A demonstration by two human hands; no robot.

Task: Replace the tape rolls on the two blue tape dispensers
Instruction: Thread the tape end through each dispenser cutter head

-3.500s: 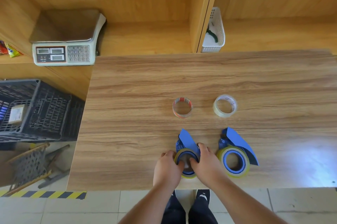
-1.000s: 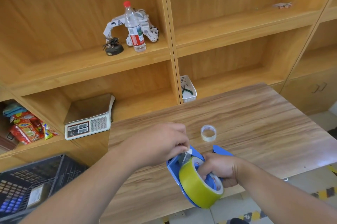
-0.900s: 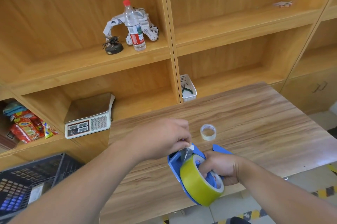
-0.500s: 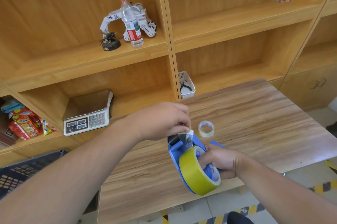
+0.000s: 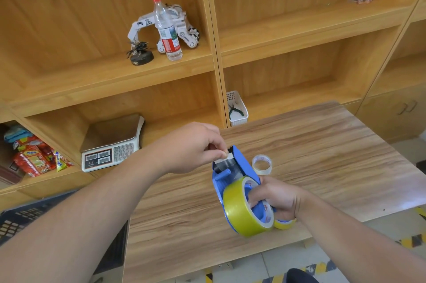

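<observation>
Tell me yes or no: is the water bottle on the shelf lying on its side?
No, the water bottle stands upright on the shelf, red cap on top, in front of a white toy robot.

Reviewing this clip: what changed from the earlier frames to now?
The blue dispenser was lifted off the table; the right hand holds it by the yellow roll, the left hand pinches the tape end higher. The clear roll stayed put.

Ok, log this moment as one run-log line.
left hand: pinching tape end at cutter | right hand: holding blue tape dispenser | yellow tape roll: mounted
</observation>
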